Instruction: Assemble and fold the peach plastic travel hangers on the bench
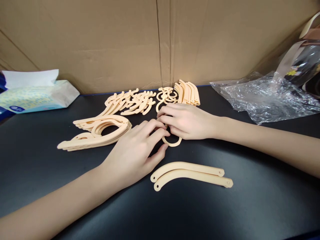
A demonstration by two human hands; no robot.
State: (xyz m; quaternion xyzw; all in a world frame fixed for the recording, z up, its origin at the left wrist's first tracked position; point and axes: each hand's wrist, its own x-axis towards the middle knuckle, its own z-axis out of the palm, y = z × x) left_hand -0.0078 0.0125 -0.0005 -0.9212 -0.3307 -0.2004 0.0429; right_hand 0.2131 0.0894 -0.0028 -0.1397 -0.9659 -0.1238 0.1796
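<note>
In the middle of the table, a beige curved hook piece [174, 144] lies between my two hands. My left hand [140, 146] pinches its left side with thumb and fingers. Over its far side is my right hand [186, 121], fingers bent down and meeting the left fingertips; they cover much of the piece. Nearer to me, two curved beige hanger arms [191, 173] with holes at their ends lie side by side. To the left of my left hand is a stack of folded beige hangers [117, 133].
Along the back lie loose beige arms [120, 101], small curved pieces [142, 101], hook pieces [166, 93] and more arms [188, 93]. A tissue pack [42, 95] sits at the left, crumpled clear plastic [270, 96] at the right. A cardboard wall [100, 43] stands behind.
</note>
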